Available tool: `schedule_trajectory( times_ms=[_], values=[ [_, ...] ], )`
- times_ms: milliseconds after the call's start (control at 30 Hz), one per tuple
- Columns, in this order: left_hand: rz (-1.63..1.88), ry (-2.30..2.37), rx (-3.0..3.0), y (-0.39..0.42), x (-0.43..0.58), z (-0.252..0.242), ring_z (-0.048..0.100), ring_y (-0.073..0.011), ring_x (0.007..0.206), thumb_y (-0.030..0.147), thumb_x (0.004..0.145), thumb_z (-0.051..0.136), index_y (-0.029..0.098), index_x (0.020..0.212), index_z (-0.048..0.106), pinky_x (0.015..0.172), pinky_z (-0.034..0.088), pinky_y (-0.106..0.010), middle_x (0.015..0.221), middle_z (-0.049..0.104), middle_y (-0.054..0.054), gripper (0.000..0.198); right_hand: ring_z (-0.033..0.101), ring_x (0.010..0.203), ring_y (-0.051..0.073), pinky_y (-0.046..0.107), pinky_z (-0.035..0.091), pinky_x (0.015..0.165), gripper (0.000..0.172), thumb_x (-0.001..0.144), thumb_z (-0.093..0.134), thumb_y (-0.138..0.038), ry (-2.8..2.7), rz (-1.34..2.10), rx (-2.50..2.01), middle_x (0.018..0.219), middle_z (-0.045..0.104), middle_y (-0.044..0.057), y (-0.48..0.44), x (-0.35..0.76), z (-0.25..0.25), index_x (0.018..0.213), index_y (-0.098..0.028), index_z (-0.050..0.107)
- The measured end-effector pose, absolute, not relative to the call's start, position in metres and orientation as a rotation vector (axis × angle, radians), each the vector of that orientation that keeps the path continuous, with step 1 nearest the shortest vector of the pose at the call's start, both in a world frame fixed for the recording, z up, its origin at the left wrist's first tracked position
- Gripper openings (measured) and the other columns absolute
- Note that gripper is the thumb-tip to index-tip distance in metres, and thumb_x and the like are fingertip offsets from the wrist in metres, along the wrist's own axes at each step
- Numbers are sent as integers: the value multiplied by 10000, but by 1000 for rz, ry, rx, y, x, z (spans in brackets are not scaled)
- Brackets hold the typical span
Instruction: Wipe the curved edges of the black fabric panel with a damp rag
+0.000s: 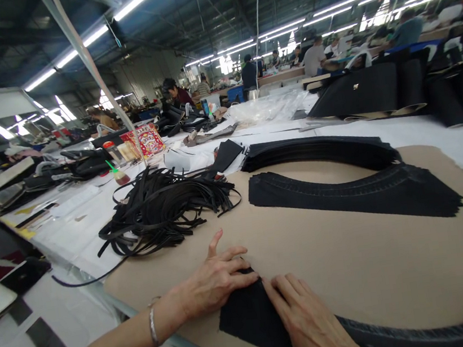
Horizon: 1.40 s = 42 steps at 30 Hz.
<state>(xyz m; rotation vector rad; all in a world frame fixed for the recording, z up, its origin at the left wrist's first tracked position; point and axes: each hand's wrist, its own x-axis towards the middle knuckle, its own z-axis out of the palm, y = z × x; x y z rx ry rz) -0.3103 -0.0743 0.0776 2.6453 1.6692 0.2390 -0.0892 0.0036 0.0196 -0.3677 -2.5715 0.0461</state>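
Note:
A black curved panel (253,321) of leather-like or fabric material lies on the tan board at the table's near side. At its upper corner, my left hand (220,280) pinches the edge between lower fingers, while its other fingers stick up and apart. My right hand (308,317) rests over the panel, fingers close together and bent, their tips at the same edge near the left fingertips. The panel's middle is hidden under it. Farther right, its curved strip (423,336) shows a shiny, creased border. Beyond my hands lies a stack of similar black panels (344,190) with creased curved edges.
A second stack of black panels (317,148) lies behind the first. On the left sits a tangled heap of black straps (163,205). The tan board (379,262) covers the near table. Behind are a green-tipped bottle (120,175), black bags (365,90) and several people working.

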Motion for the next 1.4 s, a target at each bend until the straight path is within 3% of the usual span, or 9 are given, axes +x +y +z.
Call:
schedule_trajectory(
  times_ms=[100, 200, 467, 767, 1067, 1400],
  values=[
    [319, 1726, 2539, -77, -308, 78, 432, -207, 1329, 36, 906, 438, 285, 1231, 573, 1116, -213, -562, 1106, 700, -3, 430, 531, 857, 221, 349, 503, 785, 585, 729, 472, 8, -2602, 84, -379, 980, 597, 93, 5, -89, 19, 1305, -75, 525],
    [413, 1774, 2480, -77, -308, 74, 445, -201, 1313, 11, 885, 413, 265, 1236, 564, 1125, -191, -560, 1060, 709, -10, 459, 525, 840, 221, 333, 499, 739, 570, 723, 511, -31, -2640, 93, -374, 976, 601, 84, 5, -91, 21, 1288, -100, 549],
    [525, 2020, 2466, -78, -311, 61, 482, -200, 1233, -13, 870, 383, 312, 1119, 660, 1137, 28, -579, 1201, 579, -53, 495, 519, 852, 229, 346, 481, 752, 561, 688, 519, -43, -2656, 28, -398, 982, 615, 80, 5, -93, 24, 1240, -103, 596],
    [425, 2033, 2619, -83, -303, 61, 476, -190, 1233, 104, 958, 458, 329, 1212, 606, 1144, -25, -538, 1163, 606, -28, 370, 528, 871, 256, 379, 468, 769, 644, 665, 523, -72, -2713, 74, -434, 1023, 638, 102, 4, -99, 26, 1306, -113, 576],
    [478, 2077, 2581, -85, -308, 58, 477, -202, 1228, 70, 898, 488, 291, 1166, 631, 1149, -6, -524, 1156, 613, -45, 376, 547, 928, 270, 413, 432, 861, 721, 654, 516, -72, -2738, 107, -487, 1094, 639, 123, 4, -104, 30, 1374, -112, 527],
    [383, 2156, 2571, -88, -310, 54, 492, -213, 1218, 115, 890, 536, 279, 1205, 615, 1151, -28, -518, 1140, 634, -40, 365, 533, 903, 274, 425, 423, 836, 707, 674, 517, -97, -2768, 119, -522, 1050, 631, 121, 1, -110, 33, 1381, -110, 515]
  ],
)
